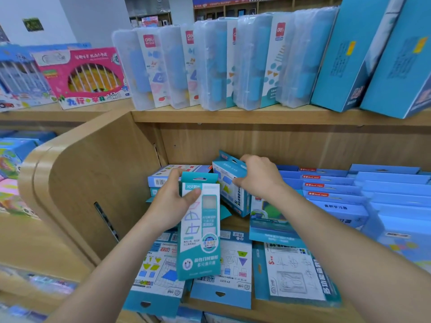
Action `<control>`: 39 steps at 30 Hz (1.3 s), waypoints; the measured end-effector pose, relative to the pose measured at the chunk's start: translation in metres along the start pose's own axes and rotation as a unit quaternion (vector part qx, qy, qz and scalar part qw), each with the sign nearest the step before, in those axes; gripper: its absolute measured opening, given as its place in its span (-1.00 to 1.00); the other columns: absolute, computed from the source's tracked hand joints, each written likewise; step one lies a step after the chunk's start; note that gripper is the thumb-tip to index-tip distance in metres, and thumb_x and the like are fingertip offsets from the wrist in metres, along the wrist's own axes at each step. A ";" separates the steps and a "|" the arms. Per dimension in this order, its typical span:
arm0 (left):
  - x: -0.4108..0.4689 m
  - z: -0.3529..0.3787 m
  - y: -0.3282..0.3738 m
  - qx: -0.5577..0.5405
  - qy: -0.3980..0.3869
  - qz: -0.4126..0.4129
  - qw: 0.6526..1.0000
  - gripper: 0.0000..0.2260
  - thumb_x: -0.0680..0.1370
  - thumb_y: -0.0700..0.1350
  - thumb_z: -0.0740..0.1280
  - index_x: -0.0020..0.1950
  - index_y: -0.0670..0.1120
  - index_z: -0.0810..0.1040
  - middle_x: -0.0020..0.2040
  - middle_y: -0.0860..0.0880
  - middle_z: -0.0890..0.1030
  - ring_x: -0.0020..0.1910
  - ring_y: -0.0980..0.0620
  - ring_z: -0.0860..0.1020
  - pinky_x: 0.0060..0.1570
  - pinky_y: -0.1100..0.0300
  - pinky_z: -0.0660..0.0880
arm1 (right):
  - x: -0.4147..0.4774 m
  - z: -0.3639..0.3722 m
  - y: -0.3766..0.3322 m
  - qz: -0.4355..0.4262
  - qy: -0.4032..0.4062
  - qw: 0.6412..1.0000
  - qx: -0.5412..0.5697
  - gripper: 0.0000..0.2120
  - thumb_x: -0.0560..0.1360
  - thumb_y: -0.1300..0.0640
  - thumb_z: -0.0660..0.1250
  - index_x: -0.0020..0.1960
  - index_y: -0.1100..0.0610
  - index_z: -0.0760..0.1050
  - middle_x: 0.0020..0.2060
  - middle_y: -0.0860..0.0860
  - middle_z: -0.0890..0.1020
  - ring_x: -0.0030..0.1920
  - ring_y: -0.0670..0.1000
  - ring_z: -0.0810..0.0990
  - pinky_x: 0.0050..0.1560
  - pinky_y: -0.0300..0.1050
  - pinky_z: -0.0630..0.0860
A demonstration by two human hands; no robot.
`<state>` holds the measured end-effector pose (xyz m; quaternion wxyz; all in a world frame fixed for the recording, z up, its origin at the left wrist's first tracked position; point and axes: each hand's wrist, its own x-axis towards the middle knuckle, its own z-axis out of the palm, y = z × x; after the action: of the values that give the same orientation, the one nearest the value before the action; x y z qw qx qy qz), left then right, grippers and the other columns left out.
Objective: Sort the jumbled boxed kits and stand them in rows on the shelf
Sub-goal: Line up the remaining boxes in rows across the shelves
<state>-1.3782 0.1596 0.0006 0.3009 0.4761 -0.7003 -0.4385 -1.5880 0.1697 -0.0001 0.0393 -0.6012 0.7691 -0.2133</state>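
On the shelf (pixel 268 310), a teal kit (pixel 199 229) is gripped upright by the left hand (pixel 171 201), a tilted kit (pixel 235 201) by the right hand (pixel 258 178). Rows (pixel 326 190) are stood rightward; flat kits (pixel 291 273) are left unsorted.

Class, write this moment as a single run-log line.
left hand: grips teal kit, upright | right hand: grips blue kit, tilted | flat kits: unsorted on shelf
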 end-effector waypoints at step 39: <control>-0.050 0.138 0.110 -0.248 -0.049 0.154 0.955 -0.61 0.60 -0.06 0.24 -0.36 -0.23 0.40 -0.50 -0.10 0.43 -0.61 0.12 0.28 -0.57 0.35 0.16 | -0.198 -0.081 0.090 0.069 0.122 0.930 0.339 -0.21 0.22 -0.25 0.51 0.38 -0.20 0.29 0.09 -0.20 0.51 0.10 -0.23 0.50 0.06 -0.25 0.45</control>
<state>-1.5201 0.2690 0.0396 0.4389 0.2509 -0.6486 -0.5690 -1.6416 0.3960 0.0006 0.1610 -0.4667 0.6897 -0.5297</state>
